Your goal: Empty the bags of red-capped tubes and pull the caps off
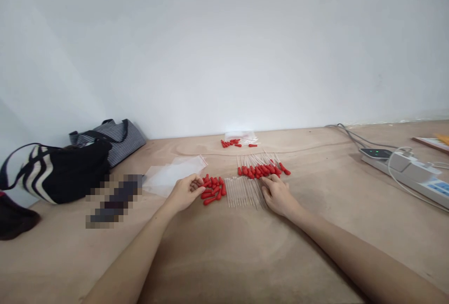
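Observation:
My left hand [185, 193] is closed in a pinch on a red rubber dropper bulb at the left edge of a loose pile of red bulbs [217, 190]. To the right of the pile, a row of bare glass dropper tubes [240, 192] lies side by side. My right hand [277, 195] rests at that row's right end, its thumb and fingers pinched at a glass tube; the fingertips partly hide the grip. Just beyond the row lie several droppers with red bulbs fitted [259, 170], their tubes pointing away from me.
Clear plastic bags [171, 173] lie left of the bulbs. Farther back, another bag [240, 135] has red bulbs and tubes by it. A black bag [75, 173] and striped bag [126, 142] stand left. A power strip [403, 173] with cables sits right.

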`<state>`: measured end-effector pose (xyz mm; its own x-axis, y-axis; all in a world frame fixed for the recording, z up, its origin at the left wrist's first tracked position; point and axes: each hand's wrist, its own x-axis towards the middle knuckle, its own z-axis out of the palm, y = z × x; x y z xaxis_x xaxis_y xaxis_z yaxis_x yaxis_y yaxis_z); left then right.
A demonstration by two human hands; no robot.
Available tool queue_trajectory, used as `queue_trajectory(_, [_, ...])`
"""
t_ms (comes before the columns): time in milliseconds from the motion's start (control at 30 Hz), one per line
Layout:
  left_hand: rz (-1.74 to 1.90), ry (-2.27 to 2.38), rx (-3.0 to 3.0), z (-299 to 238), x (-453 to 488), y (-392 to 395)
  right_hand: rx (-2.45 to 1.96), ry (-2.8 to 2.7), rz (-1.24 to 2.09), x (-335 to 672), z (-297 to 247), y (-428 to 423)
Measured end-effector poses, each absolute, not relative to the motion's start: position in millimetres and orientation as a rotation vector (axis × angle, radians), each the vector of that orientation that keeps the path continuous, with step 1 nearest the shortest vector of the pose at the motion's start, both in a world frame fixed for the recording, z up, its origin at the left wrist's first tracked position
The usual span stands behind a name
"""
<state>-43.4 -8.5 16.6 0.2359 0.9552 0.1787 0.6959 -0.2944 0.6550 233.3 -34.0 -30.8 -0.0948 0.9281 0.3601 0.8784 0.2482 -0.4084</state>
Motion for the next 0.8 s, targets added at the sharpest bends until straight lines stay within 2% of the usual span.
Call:
queue_trajectory(133, [0.788, 1.510, 2.062, 14, -43, -7, -1.668, -1.998, 0.218, 234, -26, -36])
queue_trajectory(333, [0.905, 1.765, 2.203, 19, -38, 1, -1.668, -2.006, 0.372, 236, -22, -35])
queue_trajectory(500, [0.533, 1.836, 2.383, 26, 8, 26, -1.616, -1.962, 0.274, 240, -23, -33])
queue_trajectory(800, [0.273, 1.884, 2.189, 11, 79, 76, -1.463, -1.924, 0.036, 243, -23, -36])
